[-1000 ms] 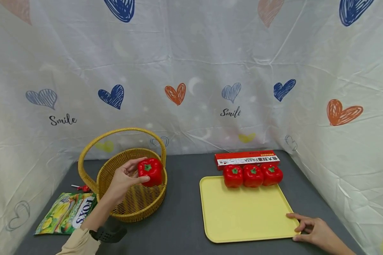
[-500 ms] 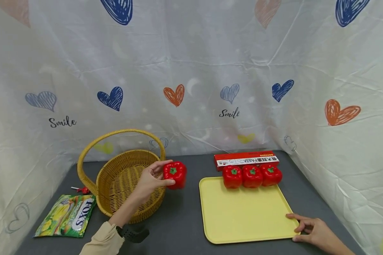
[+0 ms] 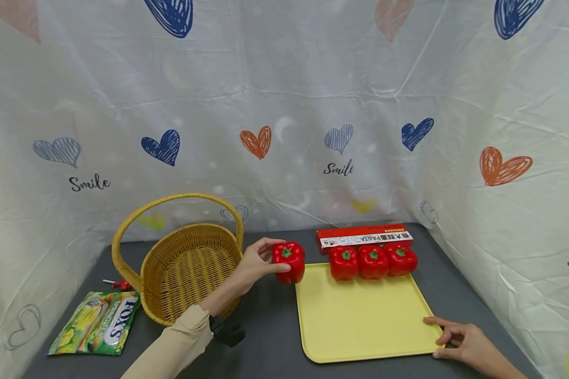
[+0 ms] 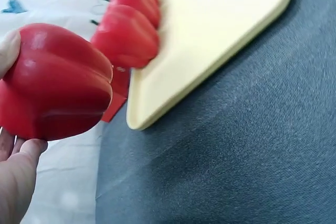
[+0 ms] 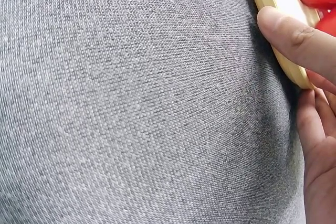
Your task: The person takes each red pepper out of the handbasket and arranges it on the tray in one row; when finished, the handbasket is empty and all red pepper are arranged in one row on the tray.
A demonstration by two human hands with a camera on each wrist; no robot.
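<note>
My left hand [image 3: 258,264] holds a red bell pepper [image 3: 291,259] with a green stem between thumb and fingers, above the table just off the left edge of a yellow tray [image 3: 360,321]. Close up in the left wrist view, the bell pepper [image 4: 58,85] is gripped by the fingertips. Three similar red bell peppers [image 3: 373,262] stand in a row along the tray's back edge. At the tray's front right corner, my right hand [image 3: 469,345] pinches the rim; the right wrist view has its fingers on the tray edge [image 5: 286,66].
A wicker basket [image 3: 154,284] with a tall handle stands on the left. Beside it lie a green and yellow FOX'S bag [image 3: 97,323] and a red lollipop [image 3: 123,285]. A red pasta box [image 3: 365,231] lies behind the peppers. Patterned cloth [image 3: 284,105] hangs around the table.
My left hand has carried the bell pepper rightward from over the basket to beside the tray. The right hand stays at the tray corner.
</note>
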